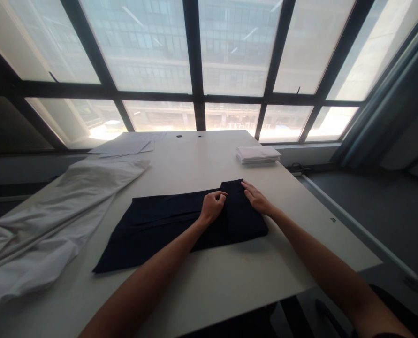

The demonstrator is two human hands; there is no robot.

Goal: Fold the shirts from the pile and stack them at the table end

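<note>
A dark navy garment (166, 213), which looks like a pair of trousers, lies lengthwise across the white table, its right end doubled over into a thicker block. My left hand (213, 205) rests on it with curled fingers, thumb and forefinger together at the edge of the doubled-over part; it seems to pinch the cloth there. On the right end of the garment, my right hand (257, 199) lies with fingers stretched out, fingertips near the far corner and palm along the right edge. The garment's left end spreads flat, with a few creases.
A crumpled off-white garment (61, 216) covers the left side of the white table (194, 164). Behind it are sheets of paper (124, 144). A folded white cloth stack (258, 155) sits near the right edge. Windows (230, 47) rise beyond the table, and a curtain (381, 103) hangs at right.
</note>
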